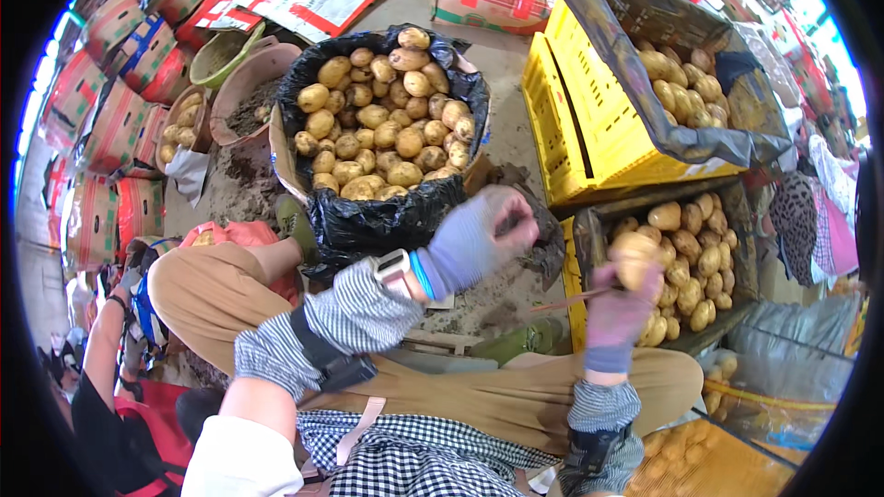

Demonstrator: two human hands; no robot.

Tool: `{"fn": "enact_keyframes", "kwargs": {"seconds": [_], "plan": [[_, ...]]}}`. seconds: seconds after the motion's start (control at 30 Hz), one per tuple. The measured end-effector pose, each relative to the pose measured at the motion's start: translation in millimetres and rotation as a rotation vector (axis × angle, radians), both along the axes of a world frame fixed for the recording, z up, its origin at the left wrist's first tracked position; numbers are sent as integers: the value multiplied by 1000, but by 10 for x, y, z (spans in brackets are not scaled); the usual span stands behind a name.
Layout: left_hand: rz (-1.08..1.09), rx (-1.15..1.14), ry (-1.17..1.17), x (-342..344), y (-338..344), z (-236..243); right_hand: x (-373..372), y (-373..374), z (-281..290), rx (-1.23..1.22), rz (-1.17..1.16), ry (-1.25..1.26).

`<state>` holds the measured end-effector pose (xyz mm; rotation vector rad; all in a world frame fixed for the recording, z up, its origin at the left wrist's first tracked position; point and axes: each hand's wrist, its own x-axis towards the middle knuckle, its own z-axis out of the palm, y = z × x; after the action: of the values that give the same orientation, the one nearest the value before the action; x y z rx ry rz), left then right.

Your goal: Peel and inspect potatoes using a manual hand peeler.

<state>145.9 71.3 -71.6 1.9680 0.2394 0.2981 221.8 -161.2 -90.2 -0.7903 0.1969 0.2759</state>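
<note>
My right hand (626, 299), in a pinkish-purple glove, is closed around a potato (635, 258) held over the lower right crate. A thin reddish strip (573, 299) sticks out leftward from that hand; its kind is unclear. My left hand (483, 235), in a grey-purple glove with pink fingertips, hovers at the near right edge of the black-bag-lined container (378, 221) heaped with potatoes (387, 133). Its fingers are bent and smeared by motion, and I cannot see what, if anything, lies in them. More potatoes (695, 262) fill the lower crate (732, 317) beside my right hand.
A lined yellow crate (589, 101) of potatoes stands at the far right. At left are a pink tub (244, 92) with soil and a green basket (221, 60). Cartons (101, 110) pile up farther left, where another person's arm (106, 340) shows. Loose dirt (244, 184) covers the floor.
</note>
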Motion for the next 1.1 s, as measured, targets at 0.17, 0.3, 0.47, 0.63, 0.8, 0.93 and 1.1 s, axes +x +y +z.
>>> {"fn": "enact_keyframes", "kwargs": {"seconds": [0.17,0.3,0.47,0.63,0.8,0.93,1.1], "plan": [[250,531,178,332,1591,-487,235,-279,105,217,-419,215],[108,528,826,572,2334,-1102,216,-112,35,116,-148,109],[67,625,956,620,2523,-1743,176,274,-2,42,107,112],[37,159,983,633,2494,-1383,141,348,3,-88,155,164],[-107,-1080,617,241,2379,-823,4,340,25,-207,282,78],[-382,-1381,332,177,1437,-192,-154,472,173,-294,382,-171],[-376,-1455,226,116,644,-84,-263,563,289,-421,465,-431]]}}
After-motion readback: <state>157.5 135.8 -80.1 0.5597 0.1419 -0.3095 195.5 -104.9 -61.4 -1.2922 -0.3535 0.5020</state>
